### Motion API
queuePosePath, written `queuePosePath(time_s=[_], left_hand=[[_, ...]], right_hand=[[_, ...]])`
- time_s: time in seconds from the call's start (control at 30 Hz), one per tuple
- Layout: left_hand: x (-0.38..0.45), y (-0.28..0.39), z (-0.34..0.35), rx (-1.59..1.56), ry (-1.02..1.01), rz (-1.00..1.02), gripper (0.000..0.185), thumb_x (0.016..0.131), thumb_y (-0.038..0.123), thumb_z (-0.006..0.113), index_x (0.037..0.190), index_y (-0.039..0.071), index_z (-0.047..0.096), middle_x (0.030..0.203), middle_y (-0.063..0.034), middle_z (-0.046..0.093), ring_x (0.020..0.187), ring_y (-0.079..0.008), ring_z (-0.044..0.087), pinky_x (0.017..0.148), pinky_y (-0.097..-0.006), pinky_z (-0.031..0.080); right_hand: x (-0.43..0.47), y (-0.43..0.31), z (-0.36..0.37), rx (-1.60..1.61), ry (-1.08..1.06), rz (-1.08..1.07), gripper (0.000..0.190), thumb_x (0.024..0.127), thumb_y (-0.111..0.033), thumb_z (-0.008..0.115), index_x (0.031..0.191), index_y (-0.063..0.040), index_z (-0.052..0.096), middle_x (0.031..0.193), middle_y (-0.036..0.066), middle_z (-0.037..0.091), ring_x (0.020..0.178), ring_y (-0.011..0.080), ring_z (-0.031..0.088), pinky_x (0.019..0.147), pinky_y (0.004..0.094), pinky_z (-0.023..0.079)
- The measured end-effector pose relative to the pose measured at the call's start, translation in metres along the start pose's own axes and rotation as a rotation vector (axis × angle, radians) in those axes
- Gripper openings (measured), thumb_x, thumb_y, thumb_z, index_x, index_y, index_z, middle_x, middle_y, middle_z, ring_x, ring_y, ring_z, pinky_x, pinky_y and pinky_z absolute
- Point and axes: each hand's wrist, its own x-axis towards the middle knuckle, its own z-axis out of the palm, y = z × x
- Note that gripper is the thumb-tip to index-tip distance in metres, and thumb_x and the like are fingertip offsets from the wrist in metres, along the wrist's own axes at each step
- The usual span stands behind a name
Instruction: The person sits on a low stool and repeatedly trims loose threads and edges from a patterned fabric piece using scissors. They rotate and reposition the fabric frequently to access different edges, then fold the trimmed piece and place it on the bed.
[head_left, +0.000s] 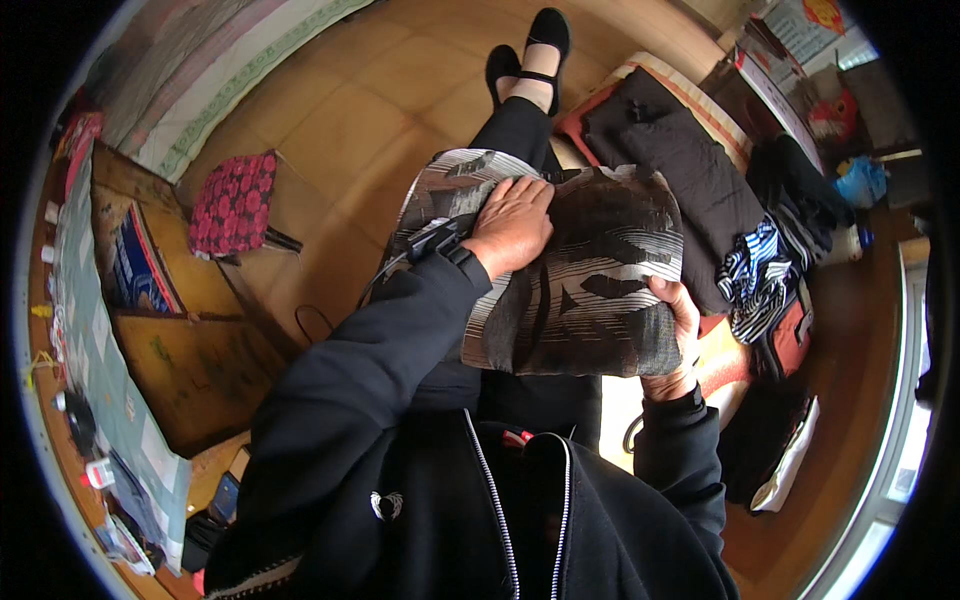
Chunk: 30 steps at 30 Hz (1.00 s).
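Note:
A patterned cloth (592, 232) in brown, black and whitish stripes lies spread over my lap. My left hand (514, 221) rests palm down on its upper middle part, fingers stretched forward. At the cloth's right edge, my right hand (677, 330) holds on, thumb on top and the other fingers hidden underneath. A small black device (433, 238) with a cable sits by my left wrist, on the cloth's left side. My legs reach forward below the cloth, crossed at the ankles in black shoes (547, 45).
To the right, folded dark fabric (667, 142) lies on a cushioned seat, beside striped clothing (757, 277). A stool with a pink floral cover (234, 204) stands on the tiled floor (345, 112). Along the left runs a wooden cabinet (195, 367) under a checked tablecloth (112, 375).

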Motion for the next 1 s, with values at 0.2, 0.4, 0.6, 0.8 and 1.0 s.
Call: queuePosePath(time_s=[0.2,0.4,0.6,0.8,1.0], left_hand=[[-0.11,0.032,-0.025,0.0,0.004,0.164,0.066,0.089,0.015,0.058,0.149,-0.008,0.04,0.156,-0.0241,0.04,0.149,-0.0377,0.031,0.124,-0.0489,0.018],[-0.209,0.039,-0.032,-0.172,-0.302,0.213,0.084,0.089,0.041,0.068,0.152,-0.005,0.035,0.158,-0.0278,0.034,0.152,-0.0403,0.022,0.125,-0.0505,0.015],[-0.237,0.01,-0.072,-0.827,-0.695,0.213,0.043,0.097,0.022,0.063,0.135,0.001,0.059,0.124,-0.017,0.068,0.121,-0.0303,0.062,0.112,-0.0411,0.041],[-0.241,-0.029,-0.148,-1.3,0.09,-0.534,0.027,0.108,0.027,0.05,0.105,0.002,0.062,0.101,-0.0105,0.07,0.082,-0.0137,0.068,0.072,-0.0256,0.053],[-0.195,-0.064,-0.113,-0.901,0.237,-0.498,0.048,0.099,0.02,0.068,0.139,0.0,0.051,0.13,-0.0074,0.061,0.119,-0.0146,0.056,0.101,-0.0295,0.045]], right_hand=[[0.008,0.005,0.046,-0.251,-0.022,0.012,0.042,0.088,-0.017,0.061,0.125,0.004,0.06,0.113,0.019,0.07,0.101,0.0303,0.068,0.093,0.042,0.056],[0.032,0.067,0.085,-0.461,-0.283,0.02,0.061,0.086,-0.003,0.066,0.144,-0.002,0.047,0.101,0.005,0.066,0.09,0.0117,0.061,0.085,0.0256,0.05],[0.061,0.145,0.091,-0.658,-0.517,0.314,0.072,0.1,-0.024,0.065,0.158,-0.002,0.029,0.12,0.006,0.062,0.098,0.0142,0.061,0.084,0.0291,0.054],[0.037,0.128,0.071,-1.158,-0.595,-0.268,0.046,0.094,-0.003,0.066,0.138,0.003,0.056,0.111,0.013,0.065,0.097,0.0178,0.066,0.085,0.0297,0.055],[0.039,0.12,0.07,-1.863,-0.691,-0.77,0.058,0.082,-0.019,0.076,0.136,-0.008,0.06,0.14,0.015,0.054,0.134,0.0387,0.047,0.113,0.0538,0.037]])
